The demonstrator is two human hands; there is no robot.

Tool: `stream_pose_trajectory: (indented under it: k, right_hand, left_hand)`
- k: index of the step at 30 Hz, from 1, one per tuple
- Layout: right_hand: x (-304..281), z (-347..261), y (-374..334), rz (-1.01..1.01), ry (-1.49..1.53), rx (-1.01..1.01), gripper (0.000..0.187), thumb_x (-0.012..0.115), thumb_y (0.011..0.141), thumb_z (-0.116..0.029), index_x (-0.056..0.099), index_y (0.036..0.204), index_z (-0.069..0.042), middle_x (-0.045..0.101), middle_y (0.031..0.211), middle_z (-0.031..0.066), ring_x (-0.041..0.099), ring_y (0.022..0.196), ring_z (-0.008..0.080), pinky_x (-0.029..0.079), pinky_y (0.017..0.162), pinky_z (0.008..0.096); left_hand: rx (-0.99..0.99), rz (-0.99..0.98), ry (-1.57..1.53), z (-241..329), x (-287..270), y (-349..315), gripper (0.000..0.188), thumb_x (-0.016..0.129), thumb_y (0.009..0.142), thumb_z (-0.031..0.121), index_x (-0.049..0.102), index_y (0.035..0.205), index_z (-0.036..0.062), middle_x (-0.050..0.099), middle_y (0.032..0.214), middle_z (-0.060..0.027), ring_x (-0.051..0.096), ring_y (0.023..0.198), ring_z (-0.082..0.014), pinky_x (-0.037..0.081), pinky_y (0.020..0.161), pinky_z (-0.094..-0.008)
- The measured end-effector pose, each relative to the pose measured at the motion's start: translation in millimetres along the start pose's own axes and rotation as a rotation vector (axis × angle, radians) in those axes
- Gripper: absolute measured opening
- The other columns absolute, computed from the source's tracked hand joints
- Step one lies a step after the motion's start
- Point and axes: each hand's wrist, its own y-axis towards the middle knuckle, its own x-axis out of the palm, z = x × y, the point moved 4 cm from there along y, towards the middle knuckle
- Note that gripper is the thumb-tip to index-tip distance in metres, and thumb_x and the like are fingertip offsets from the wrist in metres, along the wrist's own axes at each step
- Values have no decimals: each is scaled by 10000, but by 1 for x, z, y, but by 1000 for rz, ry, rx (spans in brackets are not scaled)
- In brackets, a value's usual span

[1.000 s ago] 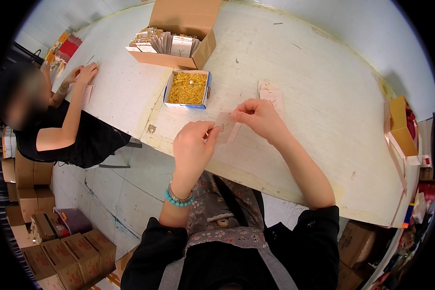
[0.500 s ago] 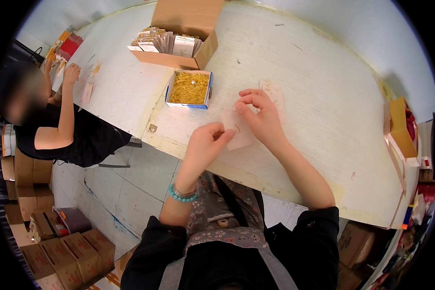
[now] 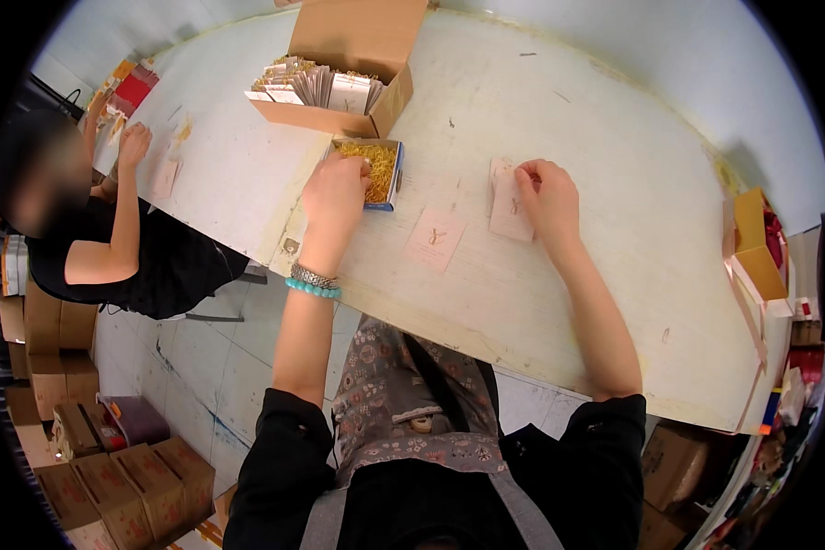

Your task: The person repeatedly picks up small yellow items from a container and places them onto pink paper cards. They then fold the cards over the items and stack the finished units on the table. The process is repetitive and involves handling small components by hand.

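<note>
My left hand [image 3: 335,197], with a turquoise bead bracelet on its wrist, reaches over the near-left side of a small blue-and-white box [image 3: 397,183]. Its fingertips are closed together among the tangled small gold-coloured pieces [image 3: 381,171] inside; what they pinch is hidden. To the right, my right hand [image 3: 552,200] has thumb and fingers closed at the edge of a pale pink card [image 3: 507,209], which overlaps other cards beneath it. Between my hands a single pink card [image 3: 435,240] lies flat, with a small gold ribbon-shaped piece on it.
Behind the small box stands an open cardboard box [image 3: 390,99] packed with upright cards. A co-worker [image 3: 110,220] sits at the left end of the table [image 3: 614,275]. A yellow box [image 3: 759,243] with red contents is at the right edge. Cartons [image 3: 142,490] stand on the floor at left.
My left hand has gone from the pink card up and left into the small box. My right hand has shifted right to the overlapping cards. The single card now lies flat on the table.
</note>
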Motion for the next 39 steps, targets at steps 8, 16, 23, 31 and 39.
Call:
stream_pose_trajectory:
  k: [8,16,23,31,39]
  right_hand:
    - [-9,-23,-13,242,-281,-341,249,682,768,-146,638,1004,-82,593,1080,38,524,1011,243,398,840,400]
    - [4,-74,-30,120,-59,-491,162,683,737,-86,644,893,-103,608,1011,19,538,959,221,394,805,379]
    - [16,-76,-34,105,-20,-521,85,676,722,-76,649,797,-107,614,935,3,539,906,207,402,780,373]
    - [19,-68,-34,83,11,-501,65,673,726,-71,647,775,-104,618,930,1,543,897,207,403,776,366]
    - [23,-73,-36,18,154,-480,56,673,743,-77,655,794,-91,630,895,14,564,858,216,433,743,367]
  left_hand:
    - [-50,146,-157,0,-13,-12,48,669,769,167,699,791,136,667,838,-35,638,745,-243,507,642,-353]
    - [-78,151,-156,2,-22,-20,97,660,787,205,689,823,120,664,848,-41,636,729,-242,504,627,-353]
    - [-63,-137,9,-4,-4,-4,128,634,808,226,686,850,116,651,886,-47,633,794,-254,494,672,-374]
    - [-132,23,-319,-9,-10,-8,122,657,802,170,685,881,81,676,838,-78,639,705,-237,501,635,-334]
    - [-324,-38,-949,-1,-19,-14,123,683,829,60,663,909,-30,664,782,-14,577,698,-56,460,609,-191]
